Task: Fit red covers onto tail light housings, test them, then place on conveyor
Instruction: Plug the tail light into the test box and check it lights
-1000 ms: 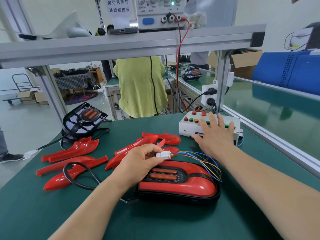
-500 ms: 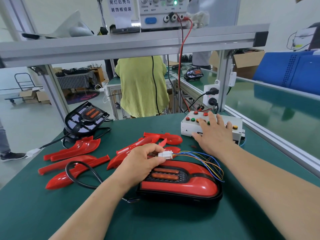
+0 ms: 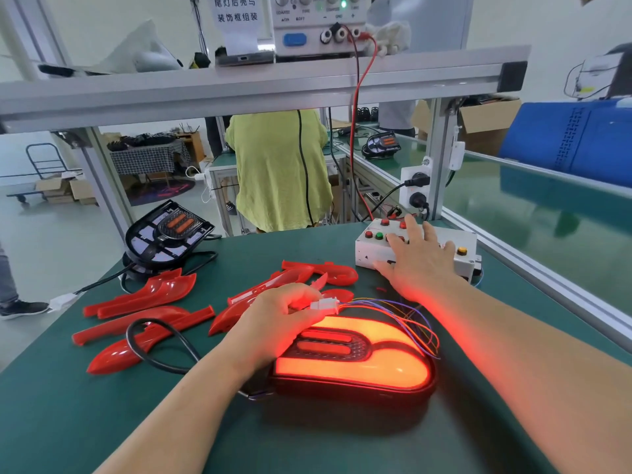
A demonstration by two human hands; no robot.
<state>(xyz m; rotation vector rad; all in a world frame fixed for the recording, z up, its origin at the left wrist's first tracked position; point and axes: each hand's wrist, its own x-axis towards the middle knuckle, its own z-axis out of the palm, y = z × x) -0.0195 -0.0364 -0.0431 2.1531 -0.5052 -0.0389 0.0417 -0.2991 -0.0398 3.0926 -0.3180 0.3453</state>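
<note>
- Two hands work at the bench (image 3: 307, 439).
- Left hand (image 3: 277, 323): fingers pinch the white connector (image 3: 325, 305) at the far edge of the tail light (image 3: 359, 367).
- Right hand (image 3: 420, 265): fingers straight and spread, resting on the button box (image 3: 372, 249).
- Tail light: flat on the bench, nearest the person, red cover fitted, glowing red-orange.
- Wires (image 3: 403, 313) loop from the connector over the light's right end.
- Loose covers (image 3: 147, 295) lie left of it; a bare housing (image 3: 167, 230) sits far left.

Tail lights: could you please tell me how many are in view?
3. The lit light at the left hand; an uncovered light propped at the table's far left; a third light on the far bench. Another may hide under the propped one.
</note>
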